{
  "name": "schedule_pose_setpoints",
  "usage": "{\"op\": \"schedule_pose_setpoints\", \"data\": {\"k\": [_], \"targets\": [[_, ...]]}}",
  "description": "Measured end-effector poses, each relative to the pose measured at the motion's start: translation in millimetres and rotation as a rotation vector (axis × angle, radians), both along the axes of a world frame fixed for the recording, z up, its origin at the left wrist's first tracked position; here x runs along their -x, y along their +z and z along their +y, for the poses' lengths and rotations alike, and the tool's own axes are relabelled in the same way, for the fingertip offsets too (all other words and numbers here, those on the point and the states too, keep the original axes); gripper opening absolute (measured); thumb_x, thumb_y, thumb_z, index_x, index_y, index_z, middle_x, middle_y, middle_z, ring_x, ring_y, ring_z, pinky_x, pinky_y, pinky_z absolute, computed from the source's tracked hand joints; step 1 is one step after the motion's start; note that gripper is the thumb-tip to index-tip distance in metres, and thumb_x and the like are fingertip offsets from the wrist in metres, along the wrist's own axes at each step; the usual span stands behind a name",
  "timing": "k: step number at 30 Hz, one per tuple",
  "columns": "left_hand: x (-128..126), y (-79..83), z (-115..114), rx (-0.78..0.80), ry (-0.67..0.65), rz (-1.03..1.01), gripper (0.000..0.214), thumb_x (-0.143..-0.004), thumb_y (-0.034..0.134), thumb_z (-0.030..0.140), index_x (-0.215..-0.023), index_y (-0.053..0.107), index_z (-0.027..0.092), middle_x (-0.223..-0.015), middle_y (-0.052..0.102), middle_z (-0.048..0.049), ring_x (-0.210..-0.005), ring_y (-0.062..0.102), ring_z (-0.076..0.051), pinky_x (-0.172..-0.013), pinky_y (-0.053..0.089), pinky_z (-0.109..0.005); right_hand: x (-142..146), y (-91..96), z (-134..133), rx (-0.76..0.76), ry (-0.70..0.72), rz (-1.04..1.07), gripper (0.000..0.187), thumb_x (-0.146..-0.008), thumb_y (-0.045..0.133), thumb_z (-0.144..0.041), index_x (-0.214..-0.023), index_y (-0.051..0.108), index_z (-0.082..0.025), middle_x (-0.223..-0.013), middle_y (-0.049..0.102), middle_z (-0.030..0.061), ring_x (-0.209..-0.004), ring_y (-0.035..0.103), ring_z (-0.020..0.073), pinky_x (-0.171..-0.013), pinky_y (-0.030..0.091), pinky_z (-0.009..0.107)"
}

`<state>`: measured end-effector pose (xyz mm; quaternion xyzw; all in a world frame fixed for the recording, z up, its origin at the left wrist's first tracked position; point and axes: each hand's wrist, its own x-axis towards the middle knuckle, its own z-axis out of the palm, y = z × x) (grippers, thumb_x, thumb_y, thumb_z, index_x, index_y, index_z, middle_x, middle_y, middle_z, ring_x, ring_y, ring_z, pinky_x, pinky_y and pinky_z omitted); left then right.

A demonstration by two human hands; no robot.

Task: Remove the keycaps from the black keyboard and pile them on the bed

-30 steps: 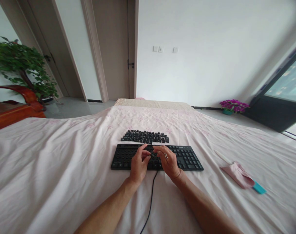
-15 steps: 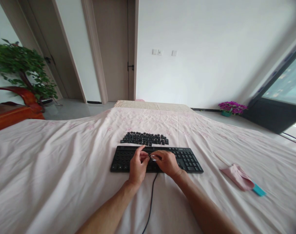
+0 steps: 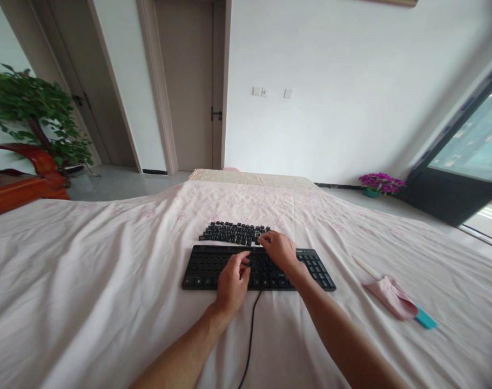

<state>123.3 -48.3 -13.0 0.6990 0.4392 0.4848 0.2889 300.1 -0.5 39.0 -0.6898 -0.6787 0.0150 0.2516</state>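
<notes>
A black keyboard [image 3: 207, 265] lies on the pink cloth, many of its left and middle keys without caps. Just behind it, loose black keycaps [image 3: 225, 233] are laid out in rows. My right hand [image 3: 280, 248] pinches a thin wire keycap puller [image 3: 258, 235], reaching over the keyboard's back edge to the right part of these rows. Whether a cap sits in the wire is too small to tell. Over the middle of the keyboard rests my left hand [image 3: 232, 276], fingers bent and apart, nothing visible in them. My hands hide some of the keys.
The keyboard's cable [image 3: 251, 335] runs toward me across the wrinkled cloth [image 3: 108, 302]. On the right lie a pink cloth piece [image 3: 395, 297] and a brush-like item with a blue end [image 3: 426, 319]. A wooden chair [image 3: 27, 189] stands at left.
My right hand has moved forward with the puller, from the keyboard to the loose keycaps. The left hand has parted from it, its fingers loosened. The view has shifted slightly.
</notes>
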Motion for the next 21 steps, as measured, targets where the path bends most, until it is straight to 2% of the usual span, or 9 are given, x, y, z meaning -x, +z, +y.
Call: {"op": "schedule_pose_setpoints", "data": {"k": [3, 6, 15, 21], "targets": [[1, -1.0, -1, -0.033, -0.015, 0.050, 0.040, -0.079, 0.048, 0.004, -0.114, 0.056, 0.022, -0.099, 0.062, -0.0024, -0.086, 0.062, -0.013, -0.082, 0.050, -0.027, 1, 0.9, 12, 0.095, -0.022, -0.076, 0.021, -0.083, 0.057, -0.041, -0.085, 0.074, -0.029, -0.095, 0.071, 0.0030, -0.086, 0.063, 0.0201, -0.064, 0.036, 0.025], [1, -1.4, -1, -0.060, -0.021, 0.083, 0.038, -0.079, 0.047, 0.003, -0.108, 0.059, 0.022, -0.098, 0.063, -0.0019, -0.088, 0.062, -0.014, -0.083, 0.049, -0.027, 4, -2.1, 18, 0.168, -0.053, -0.111, 0.021, -0.082, 0.057, -0.040, -0.087, 0.075, -0.029, -0.094, 0.071, 0.0039, -0.086, 0.063, 0.0204, -0.065, 0.037, 0.026], [0, -3.8, -1, -0.084, -0.044, 0.109, 0.037, -0.077, 0.047, 0.000, -0.103, 0.061, 0.023, -0.096, 0.063, -0.0007, -0.087, 0.062, -0.013, -0.083, 0.049, -0.027, 6, -10.7, 25, 0.282, -0.138, -0.110, 0.027, -0.082, 0.055, -0.046, -0.090, 0.075, -0.029, -0.090, 0.072, 0.0040, -0.089, 0.065, 0.0206, -0.069, 0.040, 0.025], [1, -2.3, -2, -0.080, -0.057, 0.115, 0.036, -0.078, 0.046, 0.000, -0.101, 0.061, 0.023, -0.097, 0.063, -0.0009, -0.088, 0.062, -0.013, -0.083, 0.049, -0.027, 8, -13.2, 28, 0.293, -0.149, -0.097, 0.031, -0.085, 0.051, -0.047, -0.094, 0.074, -0.029, -0.093, 0.072, 0.0038, -0.090, 0.064, 0.0208, -0.071, 0.040, 0.026]]}}
